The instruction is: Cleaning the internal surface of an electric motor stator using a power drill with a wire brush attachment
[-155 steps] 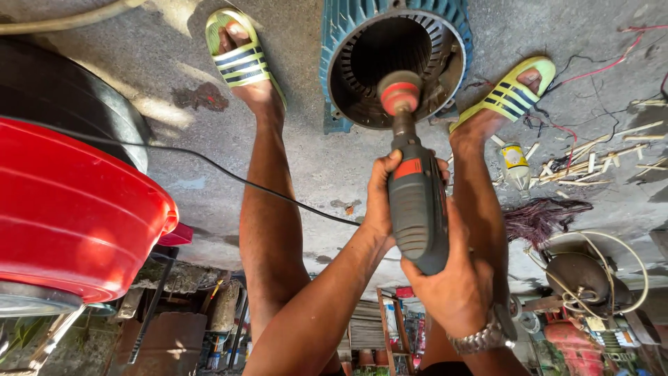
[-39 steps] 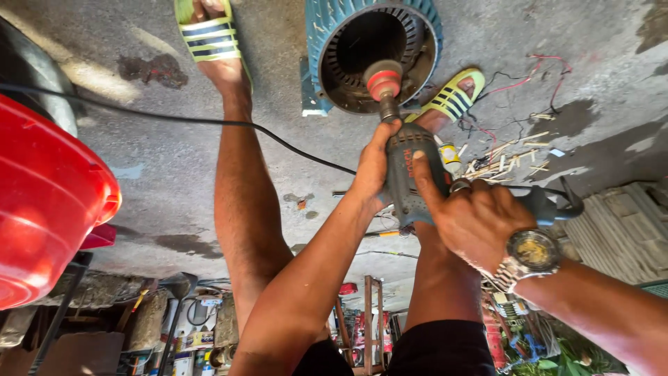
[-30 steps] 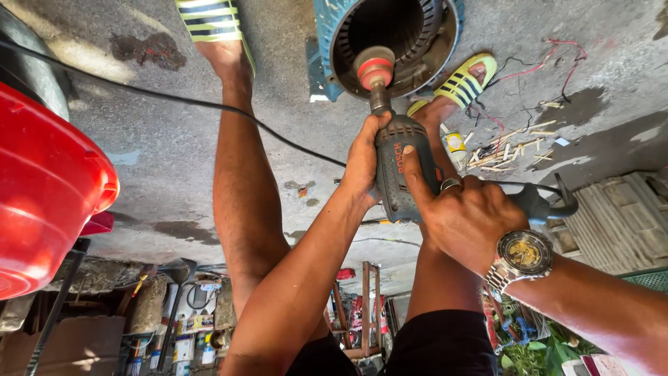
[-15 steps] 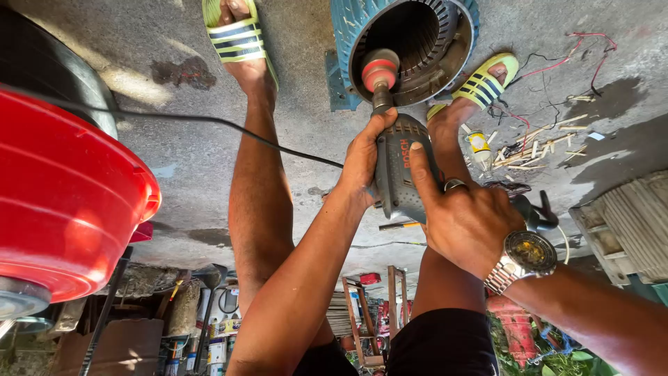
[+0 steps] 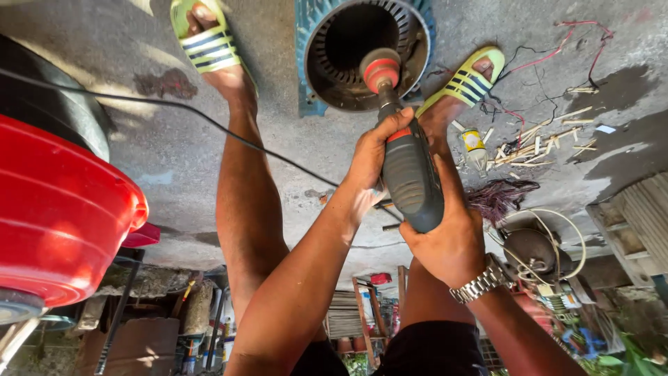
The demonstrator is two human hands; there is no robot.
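A grey electric hand tool [image 5: 410, 177] with a red round head [image 5: 380, 69] points into the mouth of a blue ribbed motor housing [image 5: 306, 76] that lies on the concrete floor between my two sandalled feet. My left hand [image 5: 372, 157] grips the front of the tool body by its red collar. My right hand [image 5: 445, 244], with a metal watch on the wrist, wraps around the rear of the body. The red head sits at the rim of the housing's opening.
A red plastic tub [image 5: 62, 216] and a dark round drum [image 5: 56, 104] stand at the left. A black cable [image 5: 209, 125] crosses the floor. At the right lie loose wires and thin wooden strips [image 5: 543, 139], a small bottle [image 5: 475, 145], a dark wire bundle [image 5: 497, 198] and another round motor part [image 5: 532, 247].
My right hand has slid from the side of the tool, fingers spread, to a full grip at its rear. The tool stays aimed at the housing; the view has shifted slightly.
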